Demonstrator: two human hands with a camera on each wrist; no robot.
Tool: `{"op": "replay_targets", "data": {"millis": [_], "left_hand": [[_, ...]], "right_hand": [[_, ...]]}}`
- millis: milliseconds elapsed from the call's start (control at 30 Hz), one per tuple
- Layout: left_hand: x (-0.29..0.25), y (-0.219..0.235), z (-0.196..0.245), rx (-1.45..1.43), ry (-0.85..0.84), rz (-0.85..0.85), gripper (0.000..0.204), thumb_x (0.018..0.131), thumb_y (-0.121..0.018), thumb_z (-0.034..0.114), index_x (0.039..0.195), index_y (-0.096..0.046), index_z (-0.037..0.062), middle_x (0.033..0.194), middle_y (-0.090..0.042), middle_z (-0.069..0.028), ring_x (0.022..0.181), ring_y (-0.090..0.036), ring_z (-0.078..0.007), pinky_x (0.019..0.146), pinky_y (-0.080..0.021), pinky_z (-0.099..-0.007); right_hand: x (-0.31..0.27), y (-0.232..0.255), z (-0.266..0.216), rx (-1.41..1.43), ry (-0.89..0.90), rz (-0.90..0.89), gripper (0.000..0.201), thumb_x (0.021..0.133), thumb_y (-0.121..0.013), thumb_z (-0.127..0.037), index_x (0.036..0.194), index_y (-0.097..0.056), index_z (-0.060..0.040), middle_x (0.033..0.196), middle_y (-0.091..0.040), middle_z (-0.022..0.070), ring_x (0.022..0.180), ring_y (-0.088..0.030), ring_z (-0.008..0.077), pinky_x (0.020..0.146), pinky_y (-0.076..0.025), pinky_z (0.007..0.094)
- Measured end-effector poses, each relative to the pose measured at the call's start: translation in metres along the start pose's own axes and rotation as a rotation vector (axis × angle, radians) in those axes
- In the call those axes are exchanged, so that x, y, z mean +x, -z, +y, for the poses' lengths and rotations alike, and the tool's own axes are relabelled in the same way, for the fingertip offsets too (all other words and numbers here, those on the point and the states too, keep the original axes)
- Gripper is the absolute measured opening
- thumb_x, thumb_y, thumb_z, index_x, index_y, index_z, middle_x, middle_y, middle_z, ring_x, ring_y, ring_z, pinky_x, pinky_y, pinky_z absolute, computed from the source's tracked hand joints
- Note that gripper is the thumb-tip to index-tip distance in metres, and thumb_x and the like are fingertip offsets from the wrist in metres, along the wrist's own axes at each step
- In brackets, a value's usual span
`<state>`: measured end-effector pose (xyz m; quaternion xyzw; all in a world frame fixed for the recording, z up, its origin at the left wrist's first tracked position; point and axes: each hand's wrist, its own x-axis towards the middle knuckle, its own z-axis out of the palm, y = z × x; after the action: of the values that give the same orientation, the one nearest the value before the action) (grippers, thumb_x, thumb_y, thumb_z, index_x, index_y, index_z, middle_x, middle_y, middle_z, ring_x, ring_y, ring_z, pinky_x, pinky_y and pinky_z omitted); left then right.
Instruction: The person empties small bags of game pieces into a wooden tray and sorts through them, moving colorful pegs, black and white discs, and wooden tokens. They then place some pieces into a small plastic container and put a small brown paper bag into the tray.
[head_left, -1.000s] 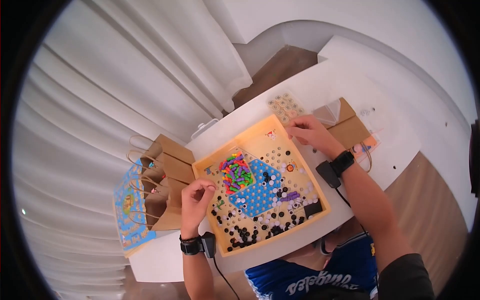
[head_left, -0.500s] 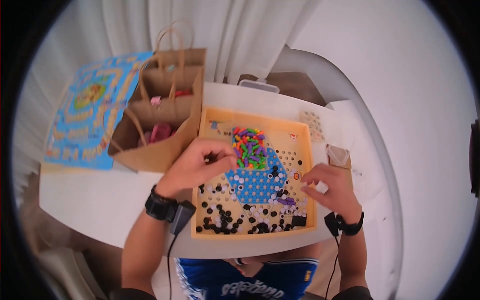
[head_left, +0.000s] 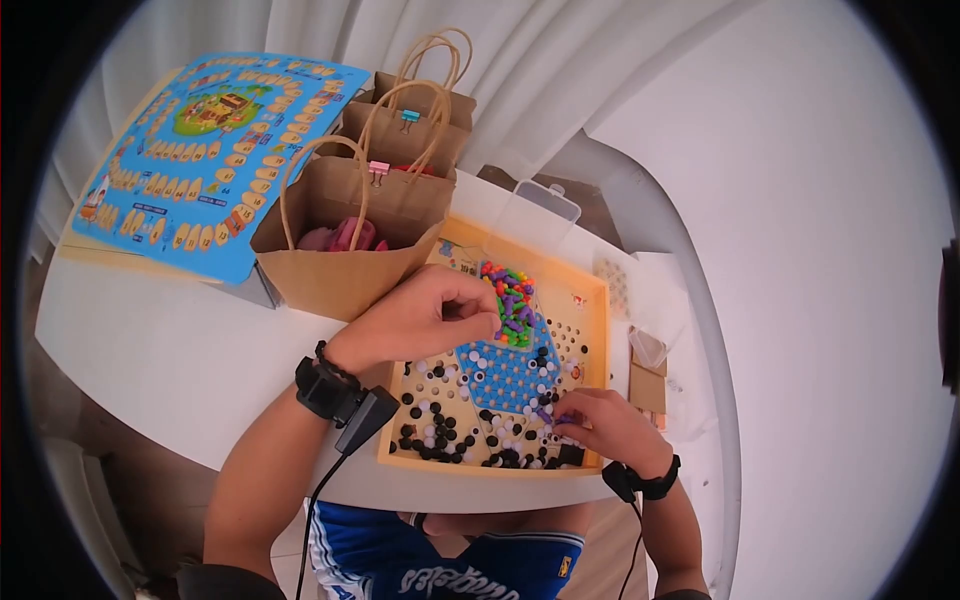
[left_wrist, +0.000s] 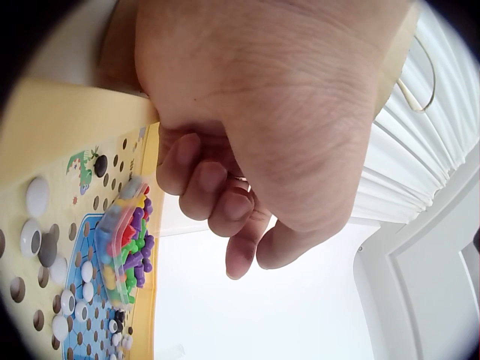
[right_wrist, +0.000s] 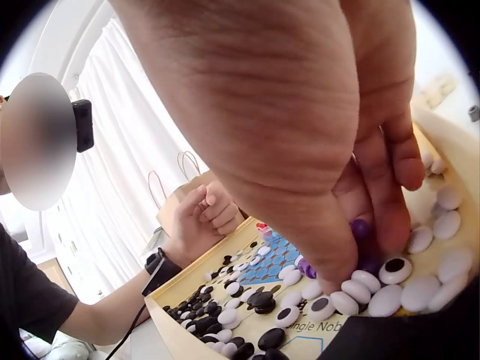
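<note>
My right hand [head_left: 612, 428] reaches into the wooden tray [head_left: 601, 330] at its lower right. In the right wrist view, that hand [right_wrist: 262, 112] has its thumb and fingers around purple pegs [right_wrist: 361, 229], partly hidden, among black and white round pieces [right_wrist: 386, 300]. My left hand [head_left: 420, 315] is raised by the tray's left side, beside a clear box of coloured pegs [head_left: 515, 312]. Loosely curled fingers show on the left hand [left_wrist: 262, 112] in the left wrist view, holding nothing. A blue printed grid [head_left: 500, 385] covers the tray's middle.
Brown paper bags [head_left: 345, 275] with clips stand left of the tray, before a blue game board [head_left: 220, 150]. A clear lid [head_left: 548, 200] lies behind the tray. To its right are round wooden pieces [head_left: 612, 283] and a brown box [head_left: 647, 388].
The head view has swung round. My right hand has moved from the tray's right edge down onto the purple pegs. My left hand has come up beside the peg box from the tray's left edge.
</note>
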<state>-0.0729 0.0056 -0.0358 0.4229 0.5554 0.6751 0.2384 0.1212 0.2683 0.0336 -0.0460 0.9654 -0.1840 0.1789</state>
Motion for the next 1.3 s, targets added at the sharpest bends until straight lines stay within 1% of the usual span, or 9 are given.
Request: {"op": "replay_targets", "data": {"millis": [133, 300, 500, 667, 800, 900, 1000, 1067, 1300], "left_hand": [[0.0, 0.0, 0.001, -0.005, -0.017, 0.003, 0.015, 0.097, -0.07, 0.013, 0.089, -0.069, 0.0001, 0.067, -0.053, 0.0048, 0.063, -0.042, -0.0032, 0.058, -0.035, -0.0255], [0.0, 0.0, -0.003, -0.024, -0.017, -0.002, 0.015, 0.097, -0.07, 0.013, 0.089, -0.069, 0.0002, 0.066, -0.053, 0.0047, 0.063, -0.042, -0.003, 0.058, -0.035, -0.0257], [0.0, 0.0, -0.002, -0.039, -0.004, 0.007, 0.015, 0.097, -0.071, 0.013, 0.089, -0.07, 0.0002, 0.068, -0.055, 0.0044, 0.064, -0.043, -0.0028, 0.058, -0.036, -0.0248], [0.0, 0.001, 0.001, -0.038, -0.033, 0.011, 0.015, 0.097, -0.07, 0.014, 0.09, -0.069, 0.0006, 0.069, -0.056, 0.0043, 0.065, -0.044, -0.0035, 0.059, -0.036, -0.0247], [-0.001, 0.002, 0.003, -0.062, -0.017, 0.011, 0.015, 0.096, -0.07, 0.014, 0.089, -0.069, 0.0007, 0.069, -0.056, 0.0039, 0.065, -0.045, -0.0039, 0.059, -0.036, -0.0248], [-0.001, 0.005, -0.001, 0.004, -0.018, -0.035, 0.012, 0.099, -0.071, 0.012, 0.097, -0.07, 0.0004, 0.078, -0.062, 0.0057, 0.071, -0.047, -0.001, 0.063, -0.038, -0.0219], [-0.001, 0.003, -0.002, -0.033, -0.005, -0.032, 0.012, 0.099, -0.071, 0.012, 0.097, -0.07, 0.0004, 0.078, -0.062, 0.0056, 0.071, -0.048, -0.001, 0.063, -0.038, -0.0218], [0.0, 0.001, 0.001, -0.056, -0.017, 0.0, 0.015, 0.096, -0.07, 0.014, 0.089, -0.069, 0.0009, 0.067, -0.055, 0.0036, 0.064, -0.044, -0.0041, 0.059, -0.036, -0.0256], [0.0, 0.0, 0.001, -0.035, -0.027, 0.007, 0.015, 0.096, -0.069, 0.013, 0.089, -0.069, 0.0008, 0.067, -0.055, 0.004, 0.064, -0.044, -0.0037, 0.059, -0.036, -0.0253]], "right_hand": [[0.001, 0.006, 0.003, -0.067, 0.056, 0.017, 0.017, 0.089, -0.08, -0.012, 0.102, -0.072, -0.0034, 0.093, -0.074, 0.0125, 0.083, -0.073, 0.0298, 0.075, -0.057, 0.038], [0.033, 0.044, -0.013, 0.069, 0.048, 0.188, 0.013, 0.089, -0.078, -0.008, 0.101, -0.075, -0.0029, 0.09, -0.074, 0.0098, 0.076, -0.069, 0.0201, 0.07, -0.055, 0.0313], [0.11, 0.06, -0.017, 0.153, 0.135, 0.281, 0.015, 0.089, -0.077, -0.011, 0.101, -0.074, -0.0021, 0.086, -0.074, 0.0098, 0.067, -0.063, 0.0198, 0.067, -0.052, 0.0314], [0.145, 0.054, -0.011, 0.068, 0.19, 0.341, 0.015, 0.089, -0.075, -0.008, 0.101, -0.073, 0.0005, 0.089, -0.075, 0.0131, 0.074, -0.069, 0.0211, 0.07, -0.055, 0.0343], [0.14, 0.052, -0.015, 0.11, 0.175, 0.342, 0.013, 0.09, -0.074, -0.005, 0.101, -0.073, 0.0004, 0.091, -0.075, 0.0106, 0.076, -0.07, 0.0199, 0.071, -0.055, 0.0326], [0.128, 0.057, -0.024, 0.103, 0.157, 0.36, 0.011, 0.09, -0.074, -0.005, 0.101, -0.074, -0.0003, 0.092, -0.076, 0.0077, 0.076, -0.068, 0.0184, 0.07, -0.054, 0.0307], [0.109, 0.058, -0.026, 0.081, 0.152, 0.383, 0.01, 0.091, -0.074, -0.005, 0.1, -0.075, -0.0013, 0.091, -0.075, 0.0074, 0.074, -0.067, 0.0174, 0.068, -0.053, 0.0304], [0.091, 0.058, -0.027, 0.073, 0.149, 0.388, 0.009, 0.091, -0.074, -0.005, 0.099, -0.075, -0.0019, 0.09, -0.075, 0.0074, 0.073, -0.066, 0.017, 0.067, -0.052, 0.0303], [0.024, 0.018, -0.027, 0.004, 0.098, 0.107, 0.011, 0.09, -0.076, -0.007, 0.1, -0.072, -0.004, 0.091, -0.072, 0.0096, 0.076, -0.07, 0.0231, 0.068, -0.055, 0.0338]]}}
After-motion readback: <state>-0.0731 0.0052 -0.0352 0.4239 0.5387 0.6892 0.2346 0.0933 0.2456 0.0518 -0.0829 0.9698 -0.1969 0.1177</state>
